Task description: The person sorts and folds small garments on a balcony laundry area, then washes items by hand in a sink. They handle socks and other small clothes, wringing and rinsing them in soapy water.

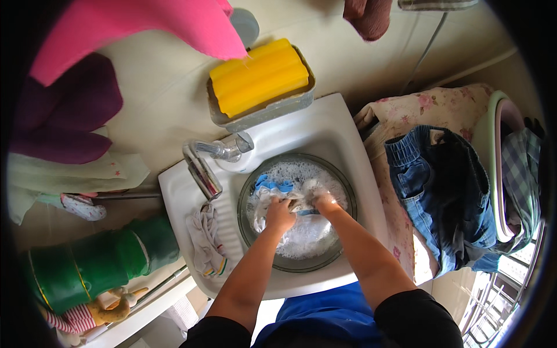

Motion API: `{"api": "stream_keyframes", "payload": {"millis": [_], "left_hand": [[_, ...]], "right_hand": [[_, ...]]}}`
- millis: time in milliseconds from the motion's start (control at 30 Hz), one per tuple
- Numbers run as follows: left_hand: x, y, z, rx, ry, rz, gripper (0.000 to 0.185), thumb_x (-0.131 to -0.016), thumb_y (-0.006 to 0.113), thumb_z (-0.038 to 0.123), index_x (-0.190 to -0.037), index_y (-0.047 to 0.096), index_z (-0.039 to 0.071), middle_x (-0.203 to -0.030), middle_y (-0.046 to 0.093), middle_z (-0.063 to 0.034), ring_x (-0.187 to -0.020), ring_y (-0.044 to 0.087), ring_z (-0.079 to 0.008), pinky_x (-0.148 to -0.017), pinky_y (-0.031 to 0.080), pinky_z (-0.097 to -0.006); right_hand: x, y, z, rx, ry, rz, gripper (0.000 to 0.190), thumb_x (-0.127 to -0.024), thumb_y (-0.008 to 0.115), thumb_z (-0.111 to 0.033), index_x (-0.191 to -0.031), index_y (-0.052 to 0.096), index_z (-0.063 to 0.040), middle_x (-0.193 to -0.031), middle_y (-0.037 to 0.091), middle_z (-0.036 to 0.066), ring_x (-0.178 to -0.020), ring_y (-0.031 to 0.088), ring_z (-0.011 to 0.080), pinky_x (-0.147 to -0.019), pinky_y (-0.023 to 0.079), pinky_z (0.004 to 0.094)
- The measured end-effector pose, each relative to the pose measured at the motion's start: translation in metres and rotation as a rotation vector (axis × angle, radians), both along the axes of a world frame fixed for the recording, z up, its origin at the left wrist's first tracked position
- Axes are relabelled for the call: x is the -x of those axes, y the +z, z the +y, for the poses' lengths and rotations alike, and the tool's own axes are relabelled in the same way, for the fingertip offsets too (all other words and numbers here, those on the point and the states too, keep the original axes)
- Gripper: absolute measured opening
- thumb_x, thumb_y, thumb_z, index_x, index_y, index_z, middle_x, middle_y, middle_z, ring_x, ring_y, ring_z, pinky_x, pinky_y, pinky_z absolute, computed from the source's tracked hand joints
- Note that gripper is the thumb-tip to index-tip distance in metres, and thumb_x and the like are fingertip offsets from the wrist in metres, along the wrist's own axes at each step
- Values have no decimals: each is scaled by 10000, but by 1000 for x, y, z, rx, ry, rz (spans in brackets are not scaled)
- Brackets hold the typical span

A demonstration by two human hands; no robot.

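A round basin (pixel 243 237) of soapy water sits in a white ceramic sink (pixel 354 126). A wet white garment (pixel 265 198) with blue trim (pixel 278 184) lies in the suds. My left hand (pixel 280 214) grips the garment near the basin's middle, its fingers bent into the cloth. Close by on the right, my right hand (pixel 324 201) holds a bunched part of the same white cloth. Foam and blur partly hide its fingers. More pale fabric spreads beneath both hands, under the foam.
A chrome faucet (pixel 204 172) stands left of the basin. White socks (pixel 206 239) lie on the ribbed ledge. Behind the sink, a grey tray (pixel 265 115) holds a yellow bar (pixel 261 76). Jeans (pixel 435 187) hang at right beside a laundry tub (pixel 491 174). Pink fabric (pixel 148 21) hangs above.
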State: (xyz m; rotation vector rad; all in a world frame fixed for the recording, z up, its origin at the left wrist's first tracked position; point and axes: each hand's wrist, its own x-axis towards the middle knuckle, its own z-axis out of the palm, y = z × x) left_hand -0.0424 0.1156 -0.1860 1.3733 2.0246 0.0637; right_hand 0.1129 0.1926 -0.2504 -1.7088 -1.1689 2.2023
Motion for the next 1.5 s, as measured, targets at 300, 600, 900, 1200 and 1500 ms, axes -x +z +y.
{"api": "stream_keyframes", "payload": {"millis": [300, 600, 900, 1200, 1500], "left_hand": [[-2, 100, -16, -119, 1131, -1588, 411, -875, 512, 414, -1177, 499, 136, -1074, 561, -53, -931, 563, -154, -771, 487, -336], [-4, 81, -24, -52, 1240, -1667, 390, -924, 378, 425, -1142, 526, 137, -1108, 574, -45, -991, 550, -184, -831, 467, -372], [-13, 106, -24, -69, 1181, -1559, 367, -908, 445, 427, -1112, 526, 133, -927, 596, -36, -847, 589, -176, -684, 490, -348], [10, 36, -51, -405, 610, -1945, 382, -916, 391, 457, -998, 539, 115, -972, 566, -79, -845, 548, -210, -765, 463, -345], [12, 60, -38, -150, 1012, -1676, 415, -919, 373, 476, -1034, 530, 110, -965, 565, -65, -861, 547, -225, -744, 463, -368]], "right_hand": [[46, 221, -112, -1155, 223, 268, 262, -653, 689, -93, -881, 561, -105, -907, 535, 103, -905, 510, 319, -805, 392, 409], [66, 176, -50, -848, 24, -218, 313, -754, 638, -332, -918, 576, -73, -926, 550, 149, -735, 583, 354, -633, 491, 414], [78, 186, -55, -845, 90, -367, 265, -808, 576, -340, -800, 585, -76, -746, 573, 159, -693, 592, 345, -564, 483, 434], [72, 208, -105, -1448, 155, 9, 227, -770, 631, -314, -825, 594, -97, -814, 569, 139, -777, 588, 332, -669, 490, 414], [64, 219, -99, -1189, -37, -14, 251, -804, 589, -315, -823, 572, -65, -876, 564, 182, -726, 596, 334, -635, 491, 425]]}}
